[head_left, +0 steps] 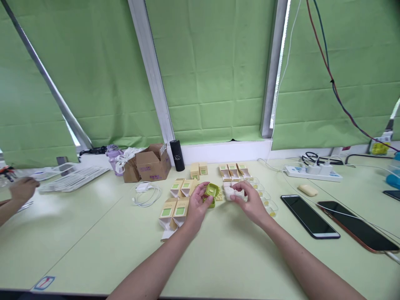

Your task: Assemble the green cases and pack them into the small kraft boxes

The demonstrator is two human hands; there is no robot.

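My left hand grips a small green square case a little above the pale green table. My right hand is closed on a small white soft-looking piece just right of the case. Tan cartons with green labels lie open to the left of my left hand. More of these cartons stand behind my hands. Clear plastic trays lie to the right of my right hand.
Two dark phones lie at the right, with a white power strip behind them. A brown cardboard box, a black cylinder, a white cable and a keyboard sit further left. Another person's hand reaches in at the far left.
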